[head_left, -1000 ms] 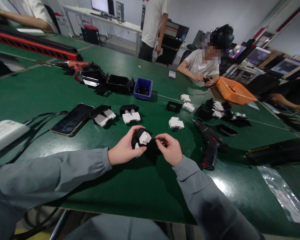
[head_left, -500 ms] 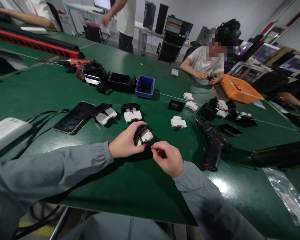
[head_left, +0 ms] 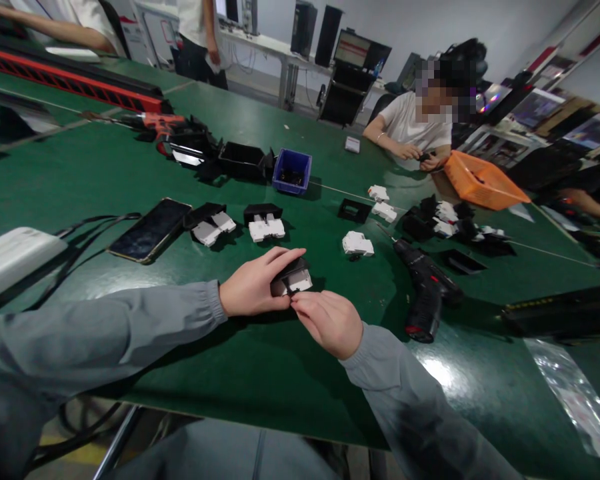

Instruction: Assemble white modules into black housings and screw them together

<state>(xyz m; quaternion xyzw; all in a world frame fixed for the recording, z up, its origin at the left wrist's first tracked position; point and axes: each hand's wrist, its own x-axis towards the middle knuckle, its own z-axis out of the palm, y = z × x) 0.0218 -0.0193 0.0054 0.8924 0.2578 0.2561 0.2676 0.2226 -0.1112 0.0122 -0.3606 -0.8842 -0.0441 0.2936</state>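
Observation:
My left hand is shut on a small black-and-white part and presses it down on the green table. My right hand touches the part's near edge with pinched fingertips; whether something tiny is between them is hidden. Two similar black-and-white assemblies lie just beyond my hands. A white part lies to the right of them. A black cordless screwdriver with a red base rests to the right of my right hand.
A phone and a white box with black cables lie at left. A blue bin, black trays and a red drill sit farther back. A seated person works across the table beside an orange basket. Other people are at the back left.
My left hand lowered the part from a raised, tilted hold to flat on the table. My right hand let go, drew back, then came in again to its near edge.

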